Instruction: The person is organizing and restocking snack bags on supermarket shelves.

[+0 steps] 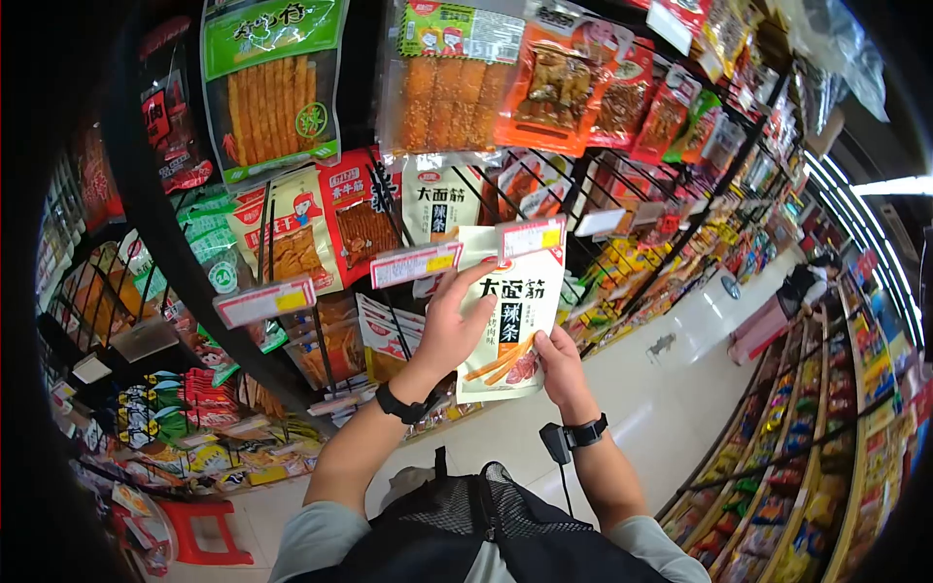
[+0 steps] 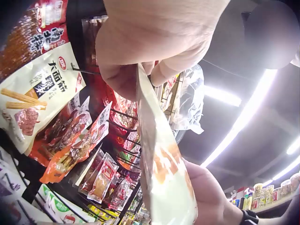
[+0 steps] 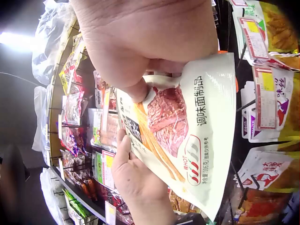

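A cream packet of spicy gluten strips [image 1: 520, 361], printed with strips and meat, is held upright by both hands in front of the rack. My left hand [image 1: 455, 325] pinches its left edge, thumb across the front. Lower on the opposite edge, my right hand [image 1: 564, 369] grips it with the thumb on the printed face. The left wrist view catches the packet [image 2: 164, 164] nearly edge-on, between the left hand [image 2: 159, 40] and right hand [image 2: 206, 192]. A price tag [image 1: 533, 238] overlaps its top. Behind hangs a matching packet [image 1: 437, 199] on the rack.
Snack packets crowd the black wire rack, including a green-topped packet of sticks [image 1: 272, 87]. Price tags [image 1: 416, 264] jut out at hook ends. Shelves of goods [image 1: 797, 457] line the aisle's right side. A red stool [image 1: 204, 534] stands lower left; a person [image 1: 777, 311] is farther along.
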{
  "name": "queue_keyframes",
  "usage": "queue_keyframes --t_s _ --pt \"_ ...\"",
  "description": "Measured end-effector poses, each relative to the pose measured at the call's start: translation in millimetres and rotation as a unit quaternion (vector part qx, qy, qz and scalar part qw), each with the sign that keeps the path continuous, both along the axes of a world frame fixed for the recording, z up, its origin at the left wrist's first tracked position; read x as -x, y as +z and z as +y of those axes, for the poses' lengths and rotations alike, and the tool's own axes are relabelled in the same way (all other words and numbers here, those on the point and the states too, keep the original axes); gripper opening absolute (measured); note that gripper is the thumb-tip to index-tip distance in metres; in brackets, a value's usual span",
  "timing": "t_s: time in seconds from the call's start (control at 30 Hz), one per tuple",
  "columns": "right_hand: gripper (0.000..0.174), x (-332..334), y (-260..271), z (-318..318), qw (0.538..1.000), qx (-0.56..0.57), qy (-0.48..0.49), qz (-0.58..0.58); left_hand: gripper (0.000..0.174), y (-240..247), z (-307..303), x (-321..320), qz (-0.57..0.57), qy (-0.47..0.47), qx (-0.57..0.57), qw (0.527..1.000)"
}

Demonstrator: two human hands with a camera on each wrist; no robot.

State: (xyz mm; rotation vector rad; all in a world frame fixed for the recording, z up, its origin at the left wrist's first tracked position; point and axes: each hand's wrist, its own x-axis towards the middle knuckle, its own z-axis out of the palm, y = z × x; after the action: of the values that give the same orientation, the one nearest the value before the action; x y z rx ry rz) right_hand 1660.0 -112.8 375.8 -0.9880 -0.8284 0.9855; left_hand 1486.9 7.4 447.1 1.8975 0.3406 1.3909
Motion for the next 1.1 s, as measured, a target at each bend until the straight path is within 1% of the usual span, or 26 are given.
queue_keyframes --t_s 0.1,0.17,0.27,0.33,0.43,0.53,0.57,0.67,0.7,0.8,0.83,0.93,0.97,1.07,1.1 --pt "0.035 -10 11 17 1.000 -0.008 0.014 -0.003 0.039 -1 15 -14 -0.010 -0.004 0.030 0.999" --pt "0.035 -16 5 22 0.999 0.006 0.035 0.020 0.039 2 17 -17 -0.012 -0.016 0.056 0.998" --pt "0.036 -20 -4 24 0.998 0.019 0.049 0.039 0.039 -4 16 -16 0.019 0.024 0.020 0.999" --pt "0.036 -26 -11 23 0.996 0.034 0.069 0.041 0.040 -9 12 -16 0.029 0.047 0.031 0.998" --pt "0.036 -33 -11 24 0.996 0.045 0.079 0.024 0.039 -13 8 -19 0.023 0.062 0.065 0.996" --pt "0.036 -43 -10 26 0.994 0.025 0.105 -0.008 0.037 -12 4 -24 0.009 0.084 0.066 0.994" --pt "0.036 -46 -7 25 0.993 0.025 0.111 -0.037 0.034 -8 2 -25 0.017 0.113 0.037 0.993" --pt "0.036 -57 -4 28 0.988 0.020 0.146 -0.050 0.033 12 -3 -28 0.005 0.130 0.021 0.991" --pt "0.033 -57 2 30 0.987 0.005 0.152 -0.060 0.032 15 -2 -32 0.005 0.156 -0.004 0.988" --pt "0.033 -62 8 40 0.987 0.000 0.156 -0.047 0.033 18 1 -41 0.009 0.180 0.028 0.983" --pt "0.032 -66 4 44 0.986 -0.002 0.155 -0.058 0.037 12 5 -42 0.009 0.179 0.031 0.983" --pt "0.031 -80 -4 40 0.974 0.014 0.191 -0.121 0.040 16 -2 -49 -0.054 0.168 0.080 0.981" --pt "0.030 -84 -9 38 0.968 0.013 0.206 -0.140 0.044 6 2 -48 -0.060 0.160 0.090 0.981" --pt "0.028 -85 -2 29 0.969 0.006 0.216 -0.115 0.045 -3 -8 -50 -0.102 0.144 0.117 0.977" --pt "0.028 -85 -2 29 0.971 0.014 0.213 -0.104 0.047 -4 -7 -53 -0.112 0.142 0.125 0.976"
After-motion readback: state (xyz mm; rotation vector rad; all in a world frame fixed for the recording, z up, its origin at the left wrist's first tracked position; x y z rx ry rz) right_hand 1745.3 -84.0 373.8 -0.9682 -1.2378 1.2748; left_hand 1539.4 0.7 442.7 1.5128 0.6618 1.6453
